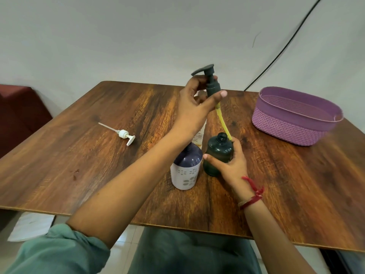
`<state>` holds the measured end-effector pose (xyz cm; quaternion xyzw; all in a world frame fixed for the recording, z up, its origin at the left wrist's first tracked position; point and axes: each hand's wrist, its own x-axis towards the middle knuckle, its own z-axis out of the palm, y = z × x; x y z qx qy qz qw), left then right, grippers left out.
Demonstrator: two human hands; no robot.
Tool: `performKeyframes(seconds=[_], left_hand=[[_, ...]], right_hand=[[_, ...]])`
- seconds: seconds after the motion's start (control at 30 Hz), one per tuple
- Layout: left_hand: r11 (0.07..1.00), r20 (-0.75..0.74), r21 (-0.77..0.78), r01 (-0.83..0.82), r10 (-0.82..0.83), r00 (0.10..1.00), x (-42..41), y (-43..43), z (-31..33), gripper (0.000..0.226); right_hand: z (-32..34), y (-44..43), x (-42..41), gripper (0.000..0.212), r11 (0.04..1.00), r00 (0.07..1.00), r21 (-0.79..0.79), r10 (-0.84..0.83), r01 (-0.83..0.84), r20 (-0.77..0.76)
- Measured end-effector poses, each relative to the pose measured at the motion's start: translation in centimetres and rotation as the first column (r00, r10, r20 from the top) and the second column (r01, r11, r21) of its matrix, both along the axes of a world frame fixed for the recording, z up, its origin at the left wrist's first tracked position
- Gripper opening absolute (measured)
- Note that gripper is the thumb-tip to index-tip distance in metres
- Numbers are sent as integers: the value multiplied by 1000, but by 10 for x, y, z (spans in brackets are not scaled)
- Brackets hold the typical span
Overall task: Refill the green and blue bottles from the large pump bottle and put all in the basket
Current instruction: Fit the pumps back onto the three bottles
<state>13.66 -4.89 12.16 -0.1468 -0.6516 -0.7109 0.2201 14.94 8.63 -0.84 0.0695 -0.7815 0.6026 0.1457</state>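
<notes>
- Two hands busy: left hand pinched on the dark pump head, lifted high so its yellow-coated dip tube hangs down toward the open neck of the green bottle.
- Right hand wrapped round the green bottle, keeps it upright on the table; tube tip sits just beside the neck rim against the fingers, not clearly inside.
- Blue bottle stands uncapped, touching or just beside the green one; its white pump lies well apart to the left.
- Large bottle mostly hidden behind the left hand, only a label strip shows.
- Purple basket empty at far right, near the table edge; open tabletop between it and the bottles, easy path later.
- Likely step: draining or re-seating the pump.
</notes>
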Motion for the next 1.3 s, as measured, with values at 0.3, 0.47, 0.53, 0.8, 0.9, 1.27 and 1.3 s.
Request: performKeyframes(seconds=[0.3, 0.47, 0.53, 0.8, 0.9, 1.27, 1.3], left_hand=[[995, -67, -28, -100, 98, 993, -3, -17, 20, 30], [992, -73, -90, -92, 86, 994, -5, -11, 8, 31], [991, -60, -106, -76, 70, 996, -5, -8, 3, 33], [943, 101, -325, 75, -44, 994, -7, -5, -10, 41], [852, 235, -462, 247, -151, 960, -10, -7, -9, 40], [678, 487, -446, 585, -364, 794, -34, -14, -16, 28], [660, 489, -459, 595, -372, 789, -36, -14, -17, 29]], right_hand=[[0, -1, 0, 68, 1000, 1000, -5, 11, -11, 2], [0, -1, 0, 68, 1000, 1000, -4, 13, -13, 1], [-1, -2, 0, 68, 1000, 1000, -4, 11, -11, 5], [5, -2, 3, 67, 1000, 1000, 13, 5, -6, 7], [6, -2, 4, 67, 1000, 1000, 18, 7, -8, 8], [6, 0, 4, 67, 1000, 1000, 28, 12, -13, 25], [6, 0, 4, 68, 1000, 1000, 19, 13, -13, 26]])
